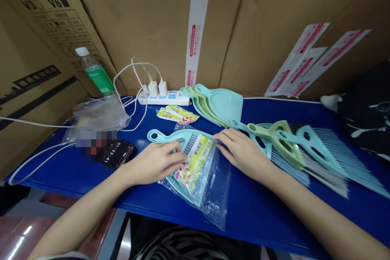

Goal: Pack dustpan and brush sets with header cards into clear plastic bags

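Observation:
In front of me on the table lies a light blue dustpan with a matching brush, partly inside a clear plastic bag. A yellow-green printed label card rests over the bristles. My left hand is closed, its fingers curled at the left edge of the card and bag; the fingertips are partly hidden. Across from it, my right hand has its fingers bent and pressed together on the bag's right upper edge. The handle end of the dustpan sticks out at the upper left.
Stacked dustpans and several brushes lie to the right. Behind are label cards and a power strip with cables. On the left are a phone, plastic bags and a bottle. Cardboard backs the table.

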`<state>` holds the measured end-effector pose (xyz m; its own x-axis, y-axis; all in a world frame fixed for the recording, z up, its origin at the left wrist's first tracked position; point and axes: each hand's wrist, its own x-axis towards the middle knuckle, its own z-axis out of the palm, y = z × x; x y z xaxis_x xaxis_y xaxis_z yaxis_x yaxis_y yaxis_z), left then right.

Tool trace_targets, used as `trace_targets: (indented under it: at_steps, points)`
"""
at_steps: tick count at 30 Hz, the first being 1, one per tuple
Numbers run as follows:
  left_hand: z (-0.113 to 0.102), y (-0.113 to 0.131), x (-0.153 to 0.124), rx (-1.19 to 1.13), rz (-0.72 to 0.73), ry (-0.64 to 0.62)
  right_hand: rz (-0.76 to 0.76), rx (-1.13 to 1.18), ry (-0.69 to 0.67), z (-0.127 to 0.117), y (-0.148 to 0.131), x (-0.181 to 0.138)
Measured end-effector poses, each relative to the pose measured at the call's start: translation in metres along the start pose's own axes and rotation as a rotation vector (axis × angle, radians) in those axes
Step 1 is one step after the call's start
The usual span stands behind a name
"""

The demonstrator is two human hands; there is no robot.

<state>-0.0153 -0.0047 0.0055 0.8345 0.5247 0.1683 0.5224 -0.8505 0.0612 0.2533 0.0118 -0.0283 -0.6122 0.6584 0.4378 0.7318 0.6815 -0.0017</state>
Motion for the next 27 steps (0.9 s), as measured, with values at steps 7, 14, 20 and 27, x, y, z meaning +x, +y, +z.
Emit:
trace_targets:
  at_steps: [7, 14, 20, 27]
  points:
    - [0.01, 0.018, -0.001, -0.253, 0.261, -0.109, -0.075, -0.003, -0.016, 0.002, 0.005, -0.001]
    - [0.008, 0.015, -0.001, -0.23, 0.281, -0.162, -0.037, -0.026, -0.17, -0.003, 0.007, -0.002]
    - [-0.002, 0.003, -0.003, -0.248, 0.163, -0.185, -0.008, -0.014, -0.264, -0.011, 0.008, -0.004]
    - [-0.012, -0.009, -0.006, -0.295, 0.001, -0.25, 0.034, 0.121, -0.346, -0.025, 0.002, -0.005]
